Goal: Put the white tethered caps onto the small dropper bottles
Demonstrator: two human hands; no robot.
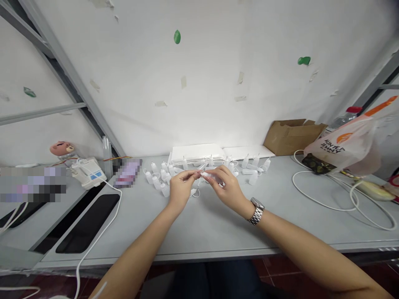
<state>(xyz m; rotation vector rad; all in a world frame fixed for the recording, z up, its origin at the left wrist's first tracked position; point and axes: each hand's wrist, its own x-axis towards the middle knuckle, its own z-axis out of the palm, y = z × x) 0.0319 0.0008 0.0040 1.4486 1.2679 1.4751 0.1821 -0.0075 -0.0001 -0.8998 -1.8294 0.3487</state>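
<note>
My right hand (227, 186) is closed around a small translucent white squeeze bottle (215, 178), which lies tilted with its narrow end toward the left. Thumb and fingertips of my left hand (181, 187) are pinched together right at that end; whatever small part they grip is hidden. Several similar needle-tip bottles (164, 190) stand in a cluster left of my hands. More of them stand or lie on the right, among them a bottle (253, 178) close to my right hand. A small white cap with a loop (193, 192) lies on the table below my fingers.
A stack of white sheets (196, 153) lies against the wall. Back right are a cardboard box (293, 139), a plastic bag (346, 145) and a coiled white cable (324, 207). On the left are a power strip (89, 172), a black phone-like slab (89, 224) and a blurred item (128, 172).
</note>
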